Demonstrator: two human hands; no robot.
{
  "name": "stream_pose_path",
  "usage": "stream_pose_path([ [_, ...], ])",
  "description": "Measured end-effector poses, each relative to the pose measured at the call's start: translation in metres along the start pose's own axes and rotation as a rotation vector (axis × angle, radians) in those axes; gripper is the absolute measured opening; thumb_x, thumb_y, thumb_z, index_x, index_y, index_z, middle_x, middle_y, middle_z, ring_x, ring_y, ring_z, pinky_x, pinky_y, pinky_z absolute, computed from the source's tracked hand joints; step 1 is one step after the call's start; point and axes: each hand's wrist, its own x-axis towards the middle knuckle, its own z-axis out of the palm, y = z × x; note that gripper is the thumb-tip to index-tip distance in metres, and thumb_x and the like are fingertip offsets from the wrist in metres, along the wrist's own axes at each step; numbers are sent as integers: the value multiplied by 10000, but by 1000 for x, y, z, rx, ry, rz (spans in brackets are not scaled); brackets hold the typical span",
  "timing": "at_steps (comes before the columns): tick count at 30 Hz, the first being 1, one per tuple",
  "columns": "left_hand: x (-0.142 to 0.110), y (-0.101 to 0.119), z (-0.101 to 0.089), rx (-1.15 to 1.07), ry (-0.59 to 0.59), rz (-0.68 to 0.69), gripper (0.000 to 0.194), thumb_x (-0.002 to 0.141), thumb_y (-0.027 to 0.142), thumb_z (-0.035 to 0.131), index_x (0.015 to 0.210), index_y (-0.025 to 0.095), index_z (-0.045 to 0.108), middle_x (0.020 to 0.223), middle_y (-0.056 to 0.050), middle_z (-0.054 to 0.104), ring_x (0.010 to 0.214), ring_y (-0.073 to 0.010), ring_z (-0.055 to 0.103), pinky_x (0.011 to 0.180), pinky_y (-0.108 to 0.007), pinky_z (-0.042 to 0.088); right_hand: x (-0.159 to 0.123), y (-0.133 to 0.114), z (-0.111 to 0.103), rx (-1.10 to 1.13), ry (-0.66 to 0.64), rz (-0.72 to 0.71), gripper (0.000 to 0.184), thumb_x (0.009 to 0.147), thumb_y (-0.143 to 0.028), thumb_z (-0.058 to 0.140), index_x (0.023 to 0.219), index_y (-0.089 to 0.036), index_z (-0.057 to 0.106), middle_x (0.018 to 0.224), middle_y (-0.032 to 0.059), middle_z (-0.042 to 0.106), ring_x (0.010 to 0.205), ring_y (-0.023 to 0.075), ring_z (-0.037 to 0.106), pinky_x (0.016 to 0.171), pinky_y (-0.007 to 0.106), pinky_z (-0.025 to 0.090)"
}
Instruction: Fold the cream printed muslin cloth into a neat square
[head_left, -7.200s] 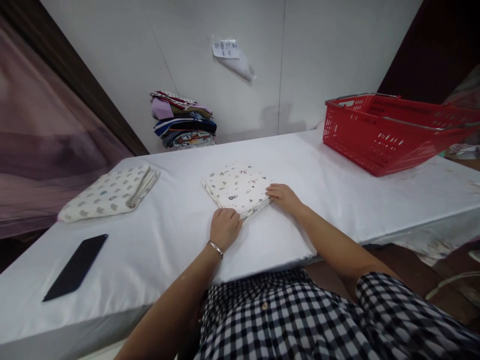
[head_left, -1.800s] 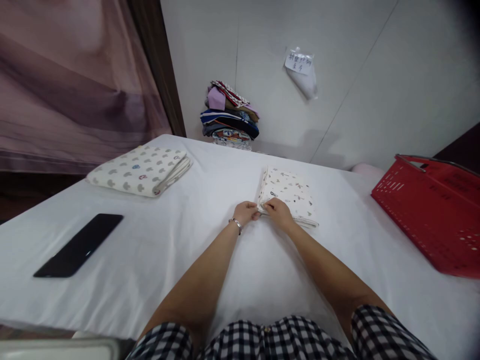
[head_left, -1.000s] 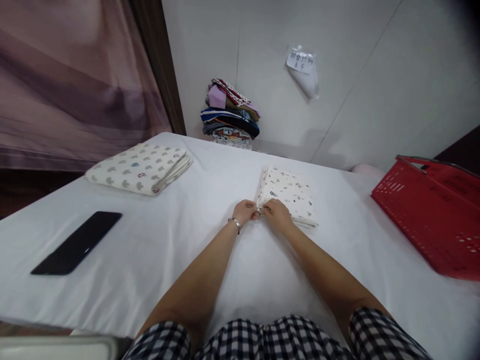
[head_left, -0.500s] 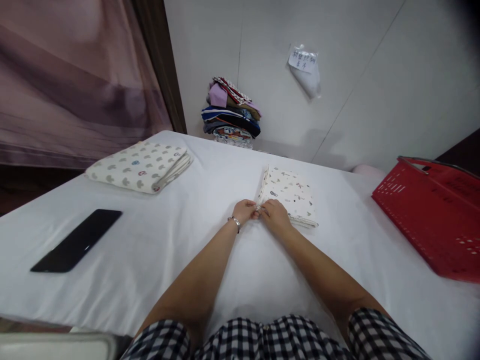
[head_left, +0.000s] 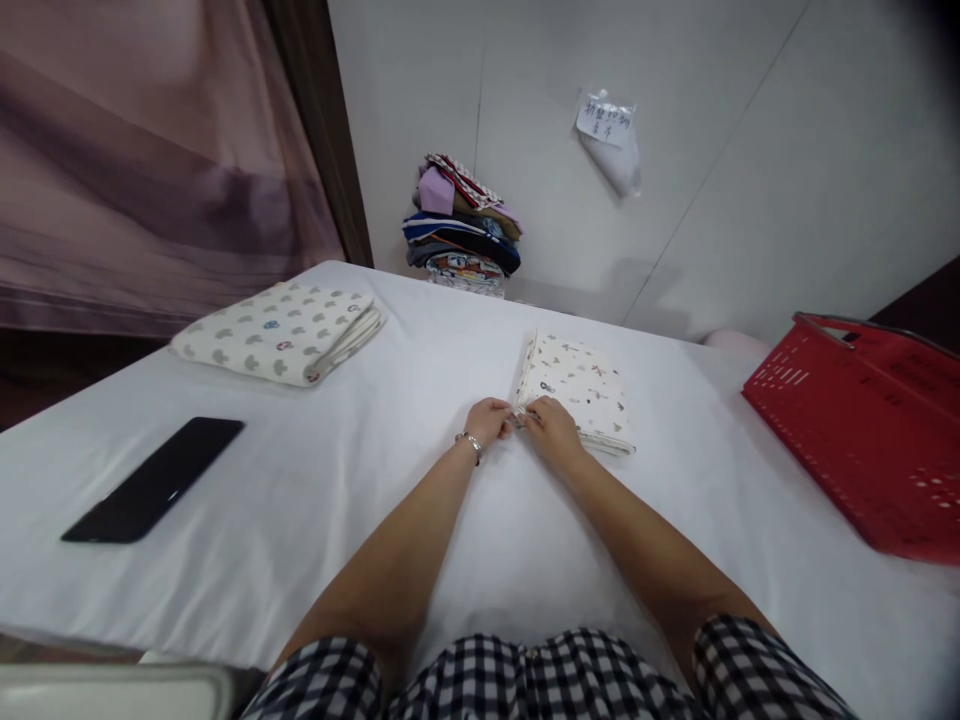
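Leftmost on the counter (head_left: 420,340), a black slab (head_left: 154,482) and grey-printed cloth (head_left: 270,335) lie well apart from the left grip (head_left: 489,422), which pinches the near-left corner of the small-print folded cloth (head_left: 577,378); just beside, the right grip (head_left: 553,432) clamps that corner; farther right stands a red basket (head_left: 862,430).

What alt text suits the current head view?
A person's left hand and right hand pinch one corner of a folded cream patterned cloth on a white-covered table. To the left lie a folded cream cloth with grey motifs and a flat black slab; a red plastic basket stands right.
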Motion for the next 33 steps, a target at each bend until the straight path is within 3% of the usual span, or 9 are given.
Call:
stream_pose_path([
  [10, -3, 3, -1, 20, -35, -15, 210, 738, 158, 593, 945, 130, 565, 666, 0, 648, 441, -56, 527, 462, -175, 432, -2, 0, 3, 75, 65, 49, 170, 851, -300, 463, 763, -196, 565, 776, 27, 551, 754, 161, 484, 659, 267, 352],
  [17, -8, 8, 1, 54, -21, -27, 234, 745, 155, 593, 974, 120, 556, 558, 32, 584, 448, -66, 529, 439, -167, 408, -6, 0, 7, 50, 115, 11, 165, 868, -309, 461, 814, -189, 561, 819, 43, 565, 799, 176, 485, 704, 277, 356],
  [25, -4, 4, -1, 4, -47, -14, 248, 733, 121, 596, 977, 126, 553, 542, 42, 588, 449, -68, 527, 486, -185, 435, -6, -4, 6, -75, 22, -56, 163, 823, -334, 520, 870, -184, 566, 903, 71, 570, 857, 209, 471, 747, 314, 349],
  [30, -4, 3, -4, -66, -93, 10, 256, 727, 167, 630, 968, 139, 547, 708, -2, 656, 459, -53, 523, 486, -189, 434, -3, 2, 6, 57, 83, 42, 135, 815, -300, 492, 836, -187, 565, 841, 53, 573, 810, 197, 498, 706, 299, 367],
  [33, -3, 2, -2, 24, -27, 4, 278, 722, 211, 644, 975, 143, 551, 796, -28, 673, 480, -56, 538, 496, -191, 432, 1, 10, 3, 242, 109, 155, 176, 807, -351, 478, 793, -197, 563, 736, 15, 555, 707, 182, 516, 628, 276, 372],
])
